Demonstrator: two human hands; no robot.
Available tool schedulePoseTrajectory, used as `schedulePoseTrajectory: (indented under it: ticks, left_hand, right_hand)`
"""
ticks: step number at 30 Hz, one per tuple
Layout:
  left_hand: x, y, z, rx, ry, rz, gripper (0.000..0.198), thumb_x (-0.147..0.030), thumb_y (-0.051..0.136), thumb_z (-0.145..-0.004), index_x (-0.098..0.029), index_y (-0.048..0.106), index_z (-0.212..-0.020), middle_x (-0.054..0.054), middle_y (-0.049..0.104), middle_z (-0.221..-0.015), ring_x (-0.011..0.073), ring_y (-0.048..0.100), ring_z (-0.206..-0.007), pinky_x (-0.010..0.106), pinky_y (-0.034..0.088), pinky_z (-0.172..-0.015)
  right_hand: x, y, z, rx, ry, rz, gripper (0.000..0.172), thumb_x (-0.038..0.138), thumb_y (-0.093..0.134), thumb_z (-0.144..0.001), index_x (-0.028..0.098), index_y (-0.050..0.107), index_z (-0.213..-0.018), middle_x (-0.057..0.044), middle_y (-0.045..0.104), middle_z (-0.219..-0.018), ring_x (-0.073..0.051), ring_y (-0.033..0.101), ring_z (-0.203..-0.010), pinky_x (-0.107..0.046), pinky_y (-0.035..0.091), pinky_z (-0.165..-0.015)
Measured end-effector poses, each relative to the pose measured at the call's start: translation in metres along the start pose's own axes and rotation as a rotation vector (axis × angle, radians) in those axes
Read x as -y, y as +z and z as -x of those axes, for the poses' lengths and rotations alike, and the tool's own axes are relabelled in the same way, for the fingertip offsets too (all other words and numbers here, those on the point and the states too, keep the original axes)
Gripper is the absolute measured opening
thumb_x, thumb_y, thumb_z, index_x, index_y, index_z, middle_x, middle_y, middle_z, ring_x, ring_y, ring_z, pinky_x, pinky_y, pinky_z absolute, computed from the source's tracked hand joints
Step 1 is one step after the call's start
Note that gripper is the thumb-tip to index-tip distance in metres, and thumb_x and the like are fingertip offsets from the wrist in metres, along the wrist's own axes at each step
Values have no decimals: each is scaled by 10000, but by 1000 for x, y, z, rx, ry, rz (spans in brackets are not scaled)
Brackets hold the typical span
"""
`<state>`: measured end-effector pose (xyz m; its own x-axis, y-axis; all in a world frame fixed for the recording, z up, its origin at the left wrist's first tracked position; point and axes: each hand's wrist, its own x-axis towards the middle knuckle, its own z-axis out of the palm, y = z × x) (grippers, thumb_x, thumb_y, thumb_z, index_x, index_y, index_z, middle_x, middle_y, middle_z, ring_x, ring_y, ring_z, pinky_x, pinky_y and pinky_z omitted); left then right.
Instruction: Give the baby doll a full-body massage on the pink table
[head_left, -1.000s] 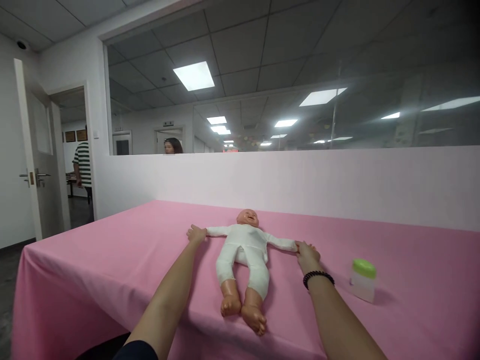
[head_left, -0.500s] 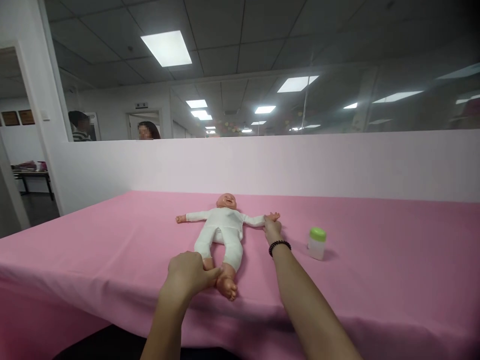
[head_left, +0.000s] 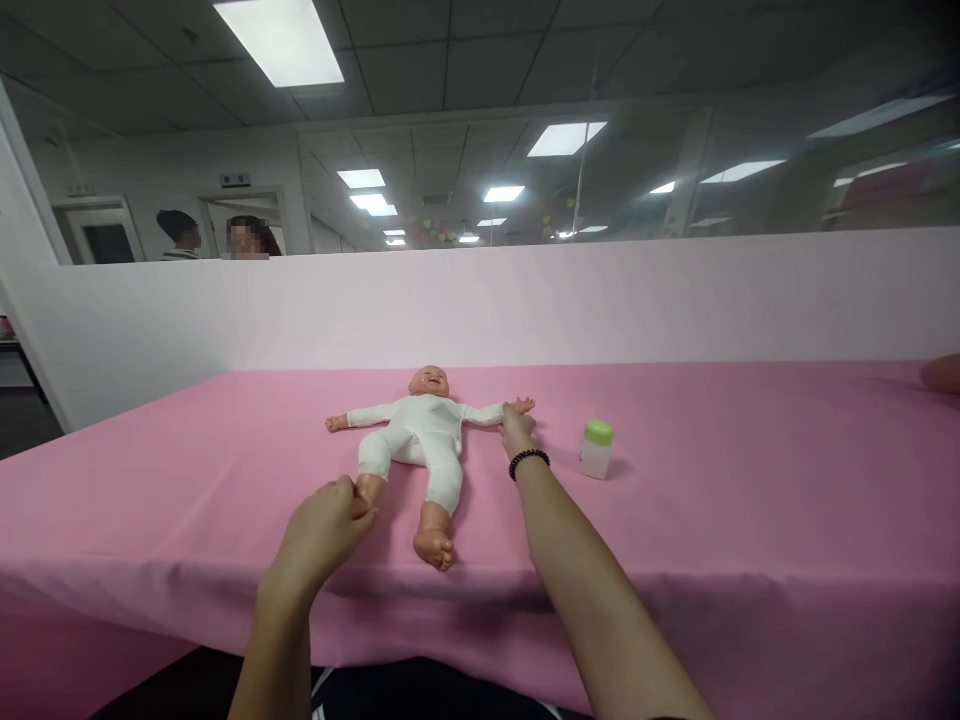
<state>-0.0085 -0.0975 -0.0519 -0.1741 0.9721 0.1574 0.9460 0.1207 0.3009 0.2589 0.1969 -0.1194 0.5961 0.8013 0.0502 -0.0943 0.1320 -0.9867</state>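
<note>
Your left hand curls around the lower leg of a white-suited vinyl baby doll, its fingers closed at the ankle in what looks like a grasp, hiding part of that leg. Your right hand, ringed by a black beaded bracelet, lies against the doll's outstretched arm on the right; you cannot tell whether it is gripping or merely resting there. The doll lies on its back mid-table, head far, feet near, limbs spread, as if laid out for handling. A squat clear plastic bottle with a green cap stands upright to the right, apart from your right hand, on a pink tablecloth. At the far right edge, a cut-off, skin-toned shape is too partial to identify. Two people stand beyond the glass.
</note>
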Motion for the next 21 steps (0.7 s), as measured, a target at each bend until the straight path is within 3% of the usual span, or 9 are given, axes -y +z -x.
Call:
schedulePoseTrajectory:
  ticks: [4,6,8,11,13,14,16,18,21]
  left_hand:
    - [-1,-11,-38,-272,146,189,207,-364,534,-911,-193,526,-795,54,648,-865,205,596,-790,288,369,-663]
    - [-14,-11,-66,-334,219,207,172,-298,563,-896,-188,524,-770,55,630,-840,203,585,-798,283,368,-679]
    - [-33,-4,-93,-302,201,189,103,-223,601,-854,-173,544,-784,77,624,-882,201,573,-789,279,364,-666]
    - [-58,13,-116,-181,207,181,25,-160,567,-855,-142,581,-867,126,610,-991,194,568,-776,276,376,-655]
    - [-63,20,-117,-171,222,195,56,-159,525,-877,-137,576,-871,135,597,-1002,188,560,-762,277,380,-650]
    - [-62,21,-112,-191,225,217,63,-169,518,-883,-140,567,-856,129,594,-989,184,554,-755,276,379,-646]
    - [-49,20,-96,-233,235,290,85,-212,536,-879,-155,542,-815,99,592,-932,177,543,-745,270,372,-635]
    - [-26,16,-74,-244,244,362,144,-280,585,-853,-172,521,-783,55,583,-848,175,533,-731,265,362,-623]
    - [18,17,-39,-130,226,416,224,-383,630,-806,-185,532,-769,6,561,-751,174,520,-690,270,364,-620]
  right_hand:
    - [16,5,16,-19,-33,1,453,287,605,-848,166,585,-1283,-118,687,-1161,-225,686,-983,-319,556,-829]
    - [24,8,28,18,-172,37,464,341,646,-841,182,571,-1271,-97,695,-1132,-225,678,-956,-315,540,-808]
    - [30,10,42,161,-456,131,436,353,638,-858,198,563,-1259,-86,696,-1122,-227,663,-958,-323,520,-811]
    - [33,12,60,548,-967,371,288,247,555,-900,218,625,-1178,-76,698,-1117,-227,631,-1016,-355,478,-913]
    - [33,14,67,677,-1125,479,282,202,530,-902,219,649,-1158,-80,696,-1122,-235,615,-1046,-381,449,-969]
    - [33,15,68,665,-1124,484,290,212,537,-903,220,644,-1173,-82,693,-1132,-239,611,-1054,-387,448,-974]
    - [31,18,64,541,-984,390,330,286,570,-904,227,607,-1227,-81,686,-1157,-240,616,-1046,-379,474,-932]
    - [28,20,54,358,-715,217,410,365,609,-876,224,563,-1258,-83,683,-1153,-233,636,-1000,-351,507,-857]
    - [18,17,31,95,-326,-32,491,385,582,-845,176,514,-1284,-118,676,-1110,-225,663,-903,-321,532,-737]
